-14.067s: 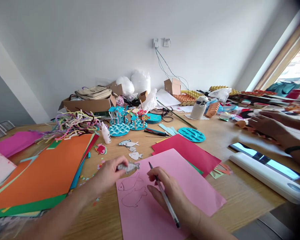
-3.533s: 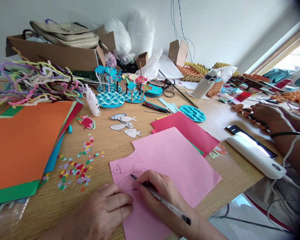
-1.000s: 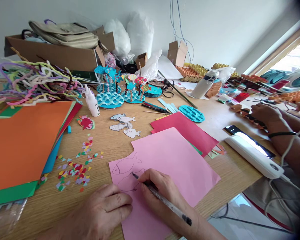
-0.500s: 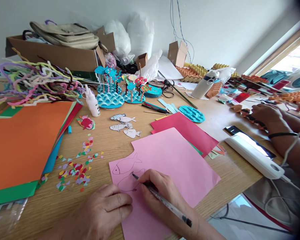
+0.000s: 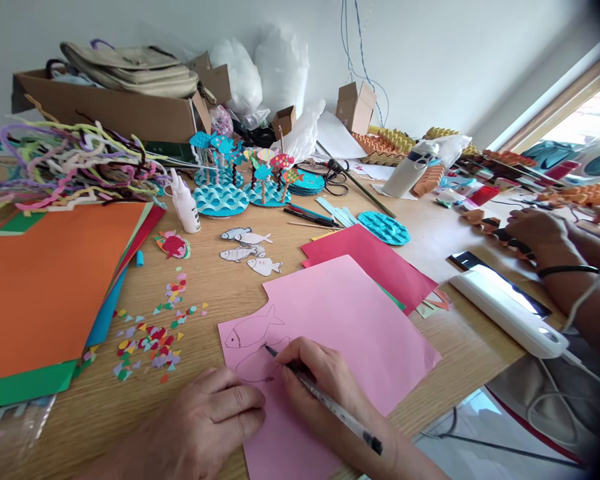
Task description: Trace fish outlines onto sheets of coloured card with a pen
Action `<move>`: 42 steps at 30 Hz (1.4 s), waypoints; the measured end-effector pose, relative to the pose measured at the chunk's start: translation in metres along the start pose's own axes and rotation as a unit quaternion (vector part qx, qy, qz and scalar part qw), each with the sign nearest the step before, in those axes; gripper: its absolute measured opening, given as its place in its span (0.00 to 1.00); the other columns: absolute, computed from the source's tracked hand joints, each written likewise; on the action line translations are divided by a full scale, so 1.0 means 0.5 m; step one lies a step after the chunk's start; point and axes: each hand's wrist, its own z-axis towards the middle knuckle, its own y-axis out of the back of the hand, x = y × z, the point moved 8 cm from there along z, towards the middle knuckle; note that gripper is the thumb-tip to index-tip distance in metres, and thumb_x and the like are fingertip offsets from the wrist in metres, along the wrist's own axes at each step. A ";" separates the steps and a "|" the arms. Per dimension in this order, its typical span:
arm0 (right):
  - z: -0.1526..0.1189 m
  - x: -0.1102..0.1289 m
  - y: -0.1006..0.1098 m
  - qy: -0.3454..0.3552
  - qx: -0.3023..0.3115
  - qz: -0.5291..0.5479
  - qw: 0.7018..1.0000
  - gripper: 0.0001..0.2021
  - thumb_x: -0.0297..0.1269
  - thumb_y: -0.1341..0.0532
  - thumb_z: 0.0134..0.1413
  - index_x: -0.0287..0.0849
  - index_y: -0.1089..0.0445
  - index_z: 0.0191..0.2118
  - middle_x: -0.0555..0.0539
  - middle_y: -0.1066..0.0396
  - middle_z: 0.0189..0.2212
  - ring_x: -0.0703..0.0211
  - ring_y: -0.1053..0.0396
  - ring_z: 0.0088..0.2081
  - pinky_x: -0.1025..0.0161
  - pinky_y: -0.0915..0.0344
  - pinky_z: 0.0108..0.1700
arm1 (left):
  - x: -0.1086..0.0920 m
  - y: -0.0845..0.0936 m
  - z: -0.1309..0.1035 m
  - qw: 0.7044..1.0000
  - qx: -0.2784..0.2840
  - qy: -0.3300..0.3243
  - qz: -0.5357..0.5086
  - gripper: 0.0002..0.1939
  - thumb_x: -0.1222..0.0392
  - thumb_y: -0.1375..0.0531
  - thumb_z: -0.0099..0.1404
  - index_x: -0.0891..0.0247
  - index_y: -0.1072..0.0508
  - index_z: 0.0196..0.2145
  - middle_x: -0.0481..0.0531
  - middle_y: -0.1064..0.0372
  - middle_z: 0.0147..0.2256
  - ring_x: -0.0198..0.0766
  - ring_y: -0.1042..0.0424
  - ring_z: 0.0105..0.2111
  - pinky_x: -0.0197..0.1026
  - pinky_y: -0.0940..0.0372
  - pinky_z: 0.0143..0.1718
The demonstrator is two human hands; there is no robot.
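Note:
My right hand grips a black-capped pen, its tip touching the pink paper beside a drawn fish outline. Another pencil-thin fish drawing with an eye and tail lies just above it. My left hand rests on the lower left edge of the pink sheet, its fingers bent and pressed together; nothing shows in them. Beyond the sheet lie several cut-out paper fish. Red paper sits partly under the pink sheet.
Orange paper and confetti pieces lie at left, a glue bottle and pipe cleaners behind. Blue wave models stand farther back. At right are a white device, a phone and another person's hand.

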 end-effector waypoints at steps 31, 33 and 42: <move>-0.020 0.010 -0.011 -0.042 0.027 0.092 0.995 0.05 0.25 0.46 0.51 0.42 0.37 0.33 0.54 0.34 0.24 0.67 0.39 0.25 0.70 0.43 0.27 | -0.019 0.035 -0.022 0.996 -0.029 0.001 0.080 0.18 0.73 0.53 0.62 0.64 0.29 0.43 0.49 0.28 0.40 0.35 0.32 0.40 0.32 0.37 0.46; -0.017 0.019 -0.012 -0.027 0.028 0.071 0.997 0.06 0.24 0.47 0.51 0.41 0.37 0.33 0.53 0.34 0.24 0.66 0.38 0.24 0.70 0.42 0.27 | -0.016 0.033 -0.022 0.996 -0.056 0.007 0.068 0.20 0.75 0.56 0.62 0.64 0.29 0.42 0.49 0.28 0.39 0.35 0.32 0.39 0.33 0.37 0.45; -0.014 0.034 -0.022 0.014 0.019 -0.002 1.000 0.06 0.26 0.48 0.52 0.42 0.36 0.33 0.50 0.30 0.25 0.64 0.35 0.24 0.68 0.38 0.28 | 0.006 0.005 -0.041 0.993 -0.083 0.081 -0.006 0.22 0.74 0.57 0.62 0.59 0.30 0.43 0.47 0.31 0.38 0.38 0.33 0.40 0.38 0.37 0.46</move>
